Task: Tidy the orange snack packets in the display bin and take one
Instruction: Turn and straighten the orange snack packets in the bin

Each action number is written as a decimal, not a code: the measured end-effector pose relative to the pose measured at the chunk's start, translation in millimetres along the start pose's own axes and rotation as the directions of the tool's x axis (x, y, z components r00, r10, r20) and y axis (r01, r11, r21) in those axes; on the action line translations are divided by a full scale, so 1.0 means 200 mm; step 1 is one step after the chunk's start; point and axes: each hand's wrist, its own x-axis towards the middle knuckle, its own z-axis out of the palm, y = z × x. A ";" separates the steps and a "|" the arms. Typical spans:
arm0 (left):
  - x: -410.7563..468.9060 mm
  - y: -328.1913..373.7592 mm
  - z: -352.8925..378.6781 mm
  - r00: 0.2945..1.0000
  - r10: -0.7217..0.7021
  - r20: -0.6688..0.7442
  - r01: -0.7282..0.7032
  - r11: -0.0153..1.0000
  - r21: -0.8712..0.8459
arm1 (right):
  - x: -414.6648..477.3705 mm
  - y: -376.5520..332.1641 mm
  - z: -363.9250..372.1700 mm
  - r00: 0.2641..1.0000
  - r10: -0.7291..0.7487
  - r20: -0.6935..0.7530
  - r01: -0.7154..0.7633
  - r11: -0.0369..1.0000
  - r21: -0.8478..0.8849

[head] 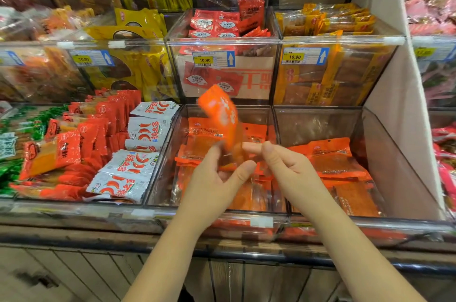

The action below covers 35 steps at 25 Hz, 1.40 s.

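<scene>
A shop display of clear plastic bins, stacked in tiers and seen from above, with two bare hands reaching in.

At the far left of the lower tier, a bin holds green packets (14, 134) against its left edge, then a crowded row of red packets (98, 126), too many and too overlapped to count. Against that bin's right wall lie four white packets printed with red chillies (133, 163), stacked front to back.

Next comes the middle display bin (162, 153), holding a loose pile of flat orange snack packets (202, 129); their number cannot be counted because they overlap. Above this bin the left hand (212, 178) is raised, palm turned inward, fingers and thumb spread apart. One orange packet (219, 111) stands upright and blurred above the hands, over the bin's middle. Its lower, clear end sits between the two hands, and whether either hand actually grips it cannot be told.

The right hand (288, 163) is just beside the left, its thumb and forefinger drawn together near the packet's lower end, the other fingers curled.

The right-hand bin (394, 153) holds more orange packets (333, 153), piled towards its front.

On the tier above, three yellow price labels reading 10.90 (205, 60) are legible, each beside a white arrow on blue pointing up.
</scene>
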 end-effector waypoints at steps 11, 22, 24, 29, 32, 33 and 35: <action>0.04 -0.02 -0.04 0.994 -0.097 -0.051 0.077 0.948 -0.309 | -0.01 0.00 0.00 0.987 0.049 -0.154 -0.026 0.988 0.150; 0.04 -0.03 -0.04 0.995 -0.070 -0.069 0.047 0.957 -0.287 | -0.01 0.01 -0.01 0.979 0.026 -0.203 -0.012 0.997 0.071; 0.04 -0.03 -0.04 0.994 -0.074 -0.075 0.051 0.960 -0.276 | -0.01 0.00 0.00 0.980 0.036 -0.197 -0.017 0.995 0.100; 0.03 -0.04 -0.05 0.994 -0.085 -0.064 0.064 0.958 -0.278 | -0.02 -0.01 0.01 0.992 0.044 -0.114 -0.035 0.996 0.077; 0.01 -0.01 -0.02 0.987 -0.078 -0.137 0.050 0.979 -0.198 | -0.02 -0.02 0.01 0.987 0.030 -0.160 -0.014 0.995 0.102; 0.00 -0.01 -0.01 0.982 -0.063 -0.178 0.038 0.989 -0.144 | 0.00 -0.02 -0.03 0.977 0.045 -0.209 -0.016 0.990 0.140; -0.01 -0.02 0.01 0.973 0.055 -0.226 -0.031 0.994 0.107 | 0.06 0.06 -0.17 0.937 0.103 -0.335 -0.066 0.991 0.120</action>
